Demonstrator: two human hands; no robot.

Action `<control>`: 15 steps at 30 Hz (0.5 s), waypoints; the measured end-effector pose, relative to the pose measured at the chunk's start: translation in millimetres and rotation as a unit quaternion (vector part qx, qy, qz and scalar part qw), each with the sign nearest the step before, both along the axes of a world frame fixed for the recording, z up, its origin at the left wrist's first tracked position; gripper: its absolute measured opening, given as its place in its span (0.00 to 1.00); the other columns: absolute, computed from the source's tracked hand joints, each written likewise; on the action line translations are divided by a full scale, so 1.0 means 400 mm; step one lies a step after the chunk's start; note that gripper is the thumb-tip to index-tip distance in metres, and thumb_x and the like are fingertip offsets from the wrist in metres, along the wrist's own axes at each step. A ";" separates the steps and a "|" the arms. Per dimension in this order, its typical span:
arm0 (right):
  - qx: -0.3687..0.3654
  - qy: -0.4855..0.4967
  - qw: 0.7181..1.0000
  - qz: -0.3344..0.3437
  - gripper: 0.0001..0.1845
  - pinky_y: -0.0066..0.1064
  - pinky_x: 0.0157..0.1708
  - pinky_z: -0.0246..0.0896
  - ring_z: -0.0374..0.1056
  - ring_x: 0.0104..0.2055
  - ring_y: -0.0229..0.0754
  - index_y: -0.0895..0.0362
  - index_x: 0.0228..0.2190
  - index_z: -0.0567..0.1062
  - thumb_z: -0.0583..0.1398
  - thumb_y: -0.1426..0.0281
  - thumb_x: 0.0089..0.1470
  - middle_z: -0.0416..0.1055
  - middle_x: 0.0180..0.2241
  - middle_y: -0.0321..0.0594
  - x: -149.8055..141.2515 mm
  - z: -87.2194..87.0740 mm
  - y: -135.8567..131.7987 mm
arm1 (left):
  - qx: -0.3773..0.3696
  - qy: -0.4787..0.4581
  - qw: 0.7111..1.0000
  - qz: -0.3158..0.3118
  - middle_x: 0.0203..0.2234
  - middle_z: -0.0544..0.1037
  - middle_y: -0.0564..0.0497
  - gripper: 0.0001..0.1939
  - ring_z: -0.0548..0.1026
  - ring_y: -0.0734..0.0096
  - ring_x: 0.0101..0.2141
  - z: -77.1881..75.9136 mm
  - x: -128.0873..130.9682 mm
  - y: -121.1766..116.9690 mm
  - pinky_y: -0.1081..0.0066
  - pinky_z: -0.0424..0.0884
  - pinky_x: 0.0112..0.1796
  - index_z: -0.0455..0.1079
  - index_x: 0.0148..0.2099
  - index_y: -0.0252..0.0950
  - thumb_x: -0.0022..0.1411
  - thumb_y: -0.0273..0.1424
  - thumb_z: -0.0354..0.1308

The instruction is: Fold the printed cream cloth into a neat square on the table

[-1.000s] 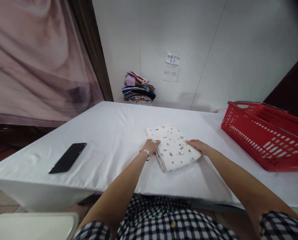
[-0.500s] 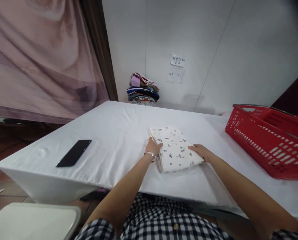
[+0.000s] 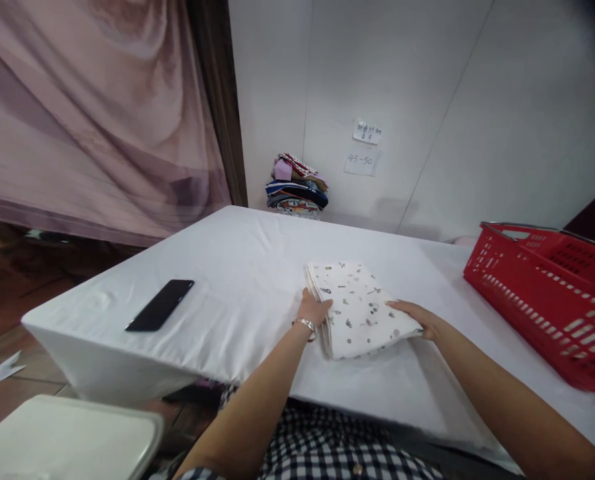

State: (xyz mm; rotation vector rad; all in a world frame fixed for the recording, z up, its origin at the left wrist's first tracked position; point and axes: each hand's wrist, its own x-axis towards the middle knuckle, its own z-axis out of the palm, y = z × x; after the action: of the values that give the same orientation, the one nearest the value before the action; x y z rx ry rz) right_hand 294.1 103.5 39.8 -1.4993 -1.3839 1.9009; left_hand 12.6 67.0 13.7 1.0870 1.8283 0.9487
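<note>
Left hand [image 3: 315, 310] and right hand [image 3: 417, 318] are gripping opposite edges of the folded white patterned cloth [image 3: 360, 310], fingers clamped on its layers.

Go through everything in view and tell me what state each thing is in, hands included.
Cloth: folded in layers, flat on the table.
Left hand: gripping the cloth's left edge.
Right hand: gripping its right edge.
Phone: lying flat, screen dark.
Basket: upright; contents can't be made out.
Clothes: piled in a stack by the wall.
Table: covered with a white, slightly wrinkled cover.
Notes: stuck to the wall.
</note>
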 end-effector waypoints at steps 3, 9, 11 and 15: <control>0.027 0.004 1.000 -0.009 0.21 0.34 0.42 0.66 0.67 0.46 0.51 0.59 0.35 0.73 0.57 0.55 0.47 0.73 0.40 0.49 -0.010 0.010 -0.004 | -0.005 -0.066 0.998 0.018 0.48 0.68 0.36 0.50 0.70 0.59 0.45 -0.014 -0.004 -0.015 0.68 0.67 0.40 0.37 0.62 0.28 0.46 0.40 0.62; 0.128 -0.007 0.990 -0.062 0.25 0.34 0.39 0.67 0.68 0.44 0.50 0.57 0.39 0.73 0.60 0.54 0.42 0.72 0.40 0.47 -0.022 0.024 -0.014 | -0.060 -0.215 0.975 -0.002 0.43 0.71 0.35 0.54 0.75 0.62 0.28 -0.031 -0.002 -0.082 0.65 0.71 0.26 0.28 0.64 0.34 0.47 0.44 0.60; 0.175 -0.006 0.982 -0.070 0.25 0.34 0.40 0.67 0.67 0.44 0.51 0.57 0.40 0.72 0.63 0.58 0.40 0.72 0.41 0.45 -0.024 0.023 -0.012 | -0.075 -0.237 0.969 -0.010 0.42 0.72 0.35 0.54 0.75 0.62 0.26 -0.037 -0.003 -0.097 0.64 0.71 0.25 0.27 0.64 0.35 0.47 0.46 0.59; 0.198 -0.046 0.977 -0.062 0.25 0.36 0.41 0.67 0.66 0.46 0.52 0.53 0.43 0.71 0.64 0.64 0.40 0.73 0.40 0.42 -0.027 0.013 0.018 | -0.056 -0.179 0.982 0.007 0.47 0.69 0.33 0.54 0.76 0.59 0.32 -0.038 -0.004 -0.102 0.65 0.71 0.29 0.37 0.63 0.34 0.43 0.50 0.61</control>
State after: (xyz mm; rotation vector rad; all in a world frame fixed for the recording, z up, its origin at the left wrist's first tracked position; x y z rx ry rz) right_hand 283.3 110.9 44.9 -1.4450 -1.5578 1.3933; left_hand 11.0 26.0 -1.6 0.7786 1.5734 0.9669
